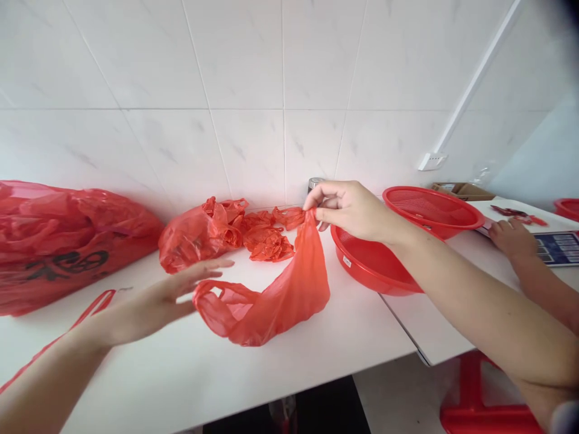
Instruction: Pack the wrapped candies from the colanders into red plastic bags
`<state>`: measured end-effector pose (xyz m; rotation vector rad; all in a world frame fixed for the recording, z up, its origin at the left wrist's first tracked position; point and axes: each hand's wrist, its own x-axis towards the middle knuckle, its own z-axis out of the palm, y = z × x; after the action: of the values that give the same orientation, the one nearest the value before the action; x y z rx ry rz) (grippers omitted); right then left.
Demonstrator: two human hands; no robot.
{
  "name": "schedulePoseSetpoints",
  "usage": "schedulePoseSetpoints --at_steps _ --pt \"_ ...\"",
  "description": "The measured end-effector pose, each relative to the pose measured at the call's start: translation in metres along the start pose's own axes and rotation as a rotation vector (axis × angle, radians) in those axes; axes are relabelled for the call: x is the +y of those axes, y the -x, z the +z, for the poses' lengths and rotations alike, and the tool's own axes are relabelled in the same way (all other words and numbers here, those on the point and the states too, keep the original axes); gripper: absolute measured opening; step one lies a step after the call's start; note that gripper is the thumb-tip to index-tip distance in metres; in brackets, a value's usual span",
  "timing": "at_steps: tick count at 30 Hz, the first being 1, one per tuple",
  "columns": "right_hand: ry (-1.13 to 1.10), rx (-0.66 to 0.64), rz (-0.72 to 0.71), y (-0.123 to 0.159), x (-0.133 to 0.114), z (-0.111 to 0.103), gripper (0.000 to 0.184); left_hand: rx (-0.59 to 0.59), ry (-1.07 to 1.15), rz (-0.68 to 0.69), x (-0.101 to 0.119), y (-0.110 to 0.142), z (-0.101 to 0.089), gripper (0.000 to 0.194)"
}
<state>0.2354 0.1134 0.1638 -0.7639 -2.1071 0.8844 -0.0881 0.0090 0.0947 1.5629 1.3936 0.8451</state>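
Observation:
My right hand (348,208) pinches the top corner of a thin red plastic bag (275,295) and holds it lifted above the white counter (190,374), with the bag's lower end resting on the surface. My left hand (167,298) is open with fingers stretched flat, reaching toward the bag's left end and just touching it. Behind the bag lies a heap of crumpled red plastic bags (226,232) against the tiled wall.
A large stuffed red bag (58,241) lies at the left. Two red plastic baskets (375,265) (429,208) sit at the right. Another person's hand (511,238) rests on the adjoining table by a dark printed sheet (561,248). A red stool (484,404) stands below.

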Motion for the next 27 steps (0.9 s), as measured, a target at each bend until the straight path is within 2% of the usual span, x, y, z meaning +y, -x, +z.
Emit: schedulePoseSetpoints --at_steps 2,4,6,9,11,14,16,18,20,21,22,24,26,27 --pt "-0.004 0.019 0.035 0.005 0.004 -0.006 0.009 -0.118 -0.08 -0.102 -0.011 0.009 0.003 0.064" --pt "-0.011 0.028 0.049 0.007 0.006 -0.007 0.009 -0.194 -0.094 -0.119 -0.013 0.011 0.017 0.073" --pt "-0.018 0.027 0.043 0.008 0.006 -0.007 0.009 -0.226 -0.026 -0.071 -0.007 0.005 0.035 0.065" --pt "-0.015 0.021 0.01 0.006 0.004 -0.006 0.01 -0.186 0.158 -0.036 0.007 -0.013 0.059 0.029" --pt "-0.027 -0.017 -0.035 0.004 0.002 -0.004 0.012 -0.112 0.388 -0.067 0.015 -0.025 0.069 0.031" --pt "-0.109 -0.202 -0.138 -0.005 -0.002 0.008 0.02 -0.04 0.679 -0.134 0.026 -0.038 0.077 0.027" --pt "-0.185 -0.366 -0.205 -0.014 -0.003 0.023 0.025 -0.152 0.66 -0.152 0.034 -0.04 0.079 0.021" --pt "-0.228 -0.475 -0.241 -0.026 -0.002 0.043 0.029 -0.363 0.561 -0.126 0.042 -0.039 0.078 0.023" --pt "-0.237 -0.506 -0.245 -0.036 0.001 0.062 0.03 -0.527 0.453 -0.085 0.048 -0.036 0.076 0.02" --pt "-0.242 -0.504 -0.241 -0.04 0.004 0.07 0.03 -0.539 0.413 -0.079 0.049 -0.035 0.075 0.016" --pt "-0.248 -0.494 -0.236 -0.043 0.007 0.077 0.03 -0.508 0.377 -0.096 0.048 -0.035 0.074 0.017" --pt "-0.229 -0.458 -0.221 -0.044 0.012 0.085 0.026 -0.374 0.318 -0.174 0.045 -0.035 0.071 0.032" --pt "-0.153 -0.413 -0.171 -0.04 0.017 0.087 0.017 -0.249 0.306 -0.235 0.037 -0.035 0.067 0.046" --pt "-0.117 -0.396 -0.136 -0.036 0.019 0.086 0.014 -0.231 0.32 -0.244 0.033 -0.036 0.065 0.048"
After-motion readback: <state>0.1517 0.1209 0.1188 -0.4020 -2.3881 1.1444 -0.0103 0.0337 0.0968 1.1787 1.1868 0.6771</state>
